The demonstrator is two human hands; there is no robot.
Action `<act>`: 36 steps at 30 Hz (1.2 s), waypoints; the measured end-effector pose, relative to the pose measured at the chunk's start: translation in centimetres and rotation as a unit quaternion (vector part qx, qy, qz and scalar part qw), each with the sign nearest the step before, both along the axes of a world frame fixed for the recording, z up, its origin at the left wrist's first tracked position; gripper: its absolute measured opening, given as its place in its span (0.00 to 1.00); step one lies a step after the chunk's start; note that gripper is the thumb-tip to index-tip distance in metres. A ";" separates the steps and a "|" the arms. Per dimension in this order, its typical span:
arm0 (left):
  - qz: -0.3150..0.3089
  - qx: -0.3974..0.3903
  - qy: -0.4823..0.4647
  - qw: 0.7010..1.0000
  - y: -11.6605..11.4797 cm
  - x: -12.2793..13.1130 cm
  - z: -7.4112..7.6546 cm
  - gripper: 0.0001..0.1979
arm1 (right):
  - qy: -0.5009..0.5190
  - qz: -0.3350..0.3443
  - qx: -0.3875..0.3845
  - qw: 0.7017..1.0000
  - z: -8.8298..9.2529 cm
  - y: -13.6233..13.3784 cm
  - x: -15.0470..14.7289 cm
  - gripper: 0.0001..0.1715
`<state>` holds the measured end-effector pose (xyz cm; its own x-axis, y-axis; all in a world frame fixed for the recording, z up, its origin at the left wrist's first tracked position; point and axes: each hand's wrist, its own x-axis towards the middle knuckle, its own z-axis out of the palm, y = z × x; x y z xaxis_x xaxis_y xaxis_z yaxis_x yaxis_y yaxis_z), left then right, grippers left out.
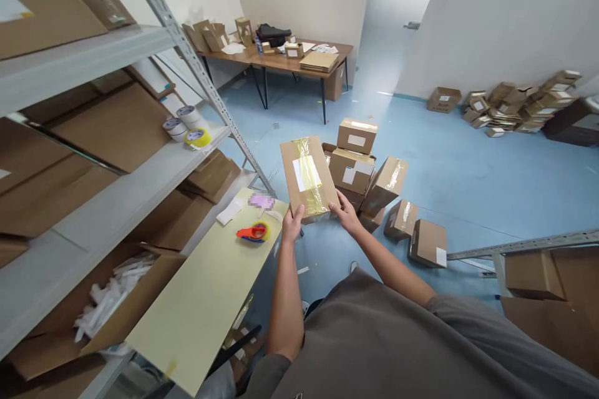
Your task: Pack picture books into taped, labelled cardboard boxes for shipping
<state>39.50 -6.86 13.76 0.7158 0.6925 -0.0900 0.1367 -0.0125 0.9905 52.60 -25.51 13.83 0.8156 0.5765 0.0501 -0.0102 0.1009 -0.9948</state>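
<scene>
A taped cardboard box (291, 182) with a white label (299, 173) on top is held up in front of me. My left hand (292, 223) grips its near left corner, thumb on top. At the near right corner, my right hand (345, 212) grips the same box. The fingers beneath are partly hidden. To the left, an orange tape dispenser (253, 234) with a yellow tape roll lies on the pale yellow table (206, 280). Beyond the held box, stacked cardboard boxes (358, 137) stand on the blue floor.
Metal shelving (140, 199) on my left carries large cartons, and tape rolls (196, 137) sit on its middle shelf. More boxes (427, 243) stand on the floor to the right. A wooden table (281, 62) is at the back, and piled boxes (519, 103) lie along the right wall.
</scene>
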 end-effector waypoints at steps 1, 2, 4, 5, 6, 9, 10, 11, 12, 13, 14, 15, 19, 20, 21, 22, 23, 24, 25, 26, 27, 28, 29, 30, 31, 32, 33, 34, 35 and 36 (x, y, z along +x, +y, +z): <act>-0.012 0.000 0.000 1.000 -0.6 1.3 -0.1 0.35 | 0.006 -0.011 0.000 1.000 0.1 -0.8 0.9 0.54; -0.024 0.000 -0.002 1.000 -1.1 2.5 -0.1 0.36 | 0.010 -0.022 0.000 1.000 0.1 -1.5 1.6 0.54; -0.045 -0.002 -0.003 0.999 -1.6 4.0 -0.3 0.36 | 0.013 -0.039 0.000 0.999 0.3 -2.3 2.4 0.55; -0.052 -0.004 -0.002 0.999 -1.6 4.5 -0.3 0.36 | 0.012 -0.044 -0.001 0.999 0.3 -2.5 2.5 0.55; -0.059 -0.006 0.000 0.998 -1.5 4.8 -0.3 0.36 | 0.011 -0.049 -0.002 0.999 0.4 -2.5 2.5 0.56; -0.075 -0.008 0.003 0.997 -0.7 4.8 -0.3 0.35 | 0.011 -0.068 -0.006 0.998 0.4 -2.2 1.7 0.57; -0.082 -0.007 0.003 0.997 -0.4 4.6 -0.2 0.35 | 0.012 -0.077 -0.005 0.997 0.4 -2.1 1.2 0.57; -0.091 -0.007 0.004 0.996 -0.1 4.4 -0.2 0.35 | 0.013 -0.087 -0.003 0.996 0.4 -2.0 0.8 0.57; -0.101 -0.006 0.005 0.995 0.1 4.3 -0.2 0.35 | 0.014 -0.096 0.000 0.995 0.3 -1.9 0.3 0.57; -0.111 -0.003 0.008 0.994 0.3 4.3 -0.2 0.35 | 0.015 -0.106 0.002 0.994 0.2 -2.0 -0.2 0.56; -0.121 0.000 0.011 0.993 0.3 4.3 -0.2 0.35 | 0.016 -0.118 0.004 0.993 0.0 -2.2 -0.6 0.56; -0.133 0.006 0.014 0.991 0.2 4.6 -0.2 0.35 | 0.017 -0.130 0.006 0.991 -0.1 -2.5 -1.0 0.56; -0.199 0.016 0.007 0.980 -2.0 6.8 -0.6 0.37 | 0.025 -0.205 0.006 0.979 -0.8 -5.4 -1.6 0.57; -0.219 0.014 0.001 0.976 -3.0 7.6 -0.7 0.37 | 0.026 -0.226 0.005 0.974 -1.0 -6.5 -1.5 0.57; -0.239 0.011 -0.002 0.971 -4.2 8.5 -0.8 0.36 | 0.027 -0.247 0.004 0.969 -1.1 -7.8 -1.4 0.57; -0.258 0.008 -0.003 0.966 -5.5 9.5 -0.8 0.36 | 0.027 -0.267 0.002 0.963 -1.3 -9.1 -1.2 0.57; -0.277 0.007 -0.002 0.961 -6.8 10.6 -0.9 0.35 | 0.026 -0.288 -0.001 0.957 -1.5 -10.5 -0.9 0.56; -0.294 0.007 -0.001 0.956 -8.3 11.7 -1.0 0.34 | 0.024 -0.308 -0.005 0.951 -1.7 -11.9 -0.5 0.56; -0.309 0.010 0.000 0.951 -9.9 12.9 -1.0 0.34 | 0.022 -0.329 -0.011 0.944 -1.9 -13.4 0.0 0.56; -0.321 0.014 0.001 0.947 -11.5 14.2 -1.1 0.33 | 0.021 -0.350 -0.017 0.937 -2.2 -14.9 0.7 0.55; -0.331 0.018 0.003 0.944 -13.3 15.5 -1.2 0.33 | 0.021 -0.371 -0.022 0.928 -2.5 -16.5 1.4 0.54; -0.339 0.021 0.007 0.941 -15.1 16.9 -1.4 0.32 | 0.024 -0.392 -0.025 0.919 -2.8 -18.1 2.3 0.53; -0.347 0.024 0.012 0.937 -16.9 18.4 -1.7 0.32 | 0.028 -0.412 -0.027 0.910 -3.1 -19.8 3.3 0.52; -0.356 0.026 0.019 0.934 -18.9 19.8 -2.0 0.31 | 0.033 -0.431 -0.028 0.901 -3.5 -21.5 4.4 0.51; -0.365 0.025 0.025 0.930 -20.8 21.3 -2.4 0.30 | 0.039 -0.448 -0.030 0.893 -3.9 -23.2 5.6 0.51; -0.374 0.023 0.031 0.927 -22.7 22.8 -2.8 0.30 | 0.045 -0.462 -0.034 0.885 -4.3 -24.9 6.9 0.50; -0.383 0.020 0.037 0.923 -24.6 24.2 -3.3 0.29 | 0.051 -0.474 -0.040 0.878 -4.8 -26.6 8.2 0.50; -0.391 0.014 0.045 0.919 -26.4 25.5 -3.8 0.29 | 0.059 -0.485 -0.050 0.871 -5.2 -28.3 9.5 0.50; -0.395 0.007 0.055 0.917 -28.1 26.9 -4.4 0.30 | 0.066 -0.495 -0.062 0.864 -5.7 -29.9 10.8 0.50; -0.398 -0.003 0.068 0.915 -29.6 28.1 -4.9 0.30 | 0.073 -0.503 -0.077 0.858 -6.1 -31.4 12.1 0.50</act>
<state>67.62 -36.48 8.89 0.9751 -0.0450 -0.2173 0.2080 -0.1566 0.9655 64.68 -56.90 7.71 0.8953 -0.4321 -0.1084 -0.1205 -0.0006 -0.9927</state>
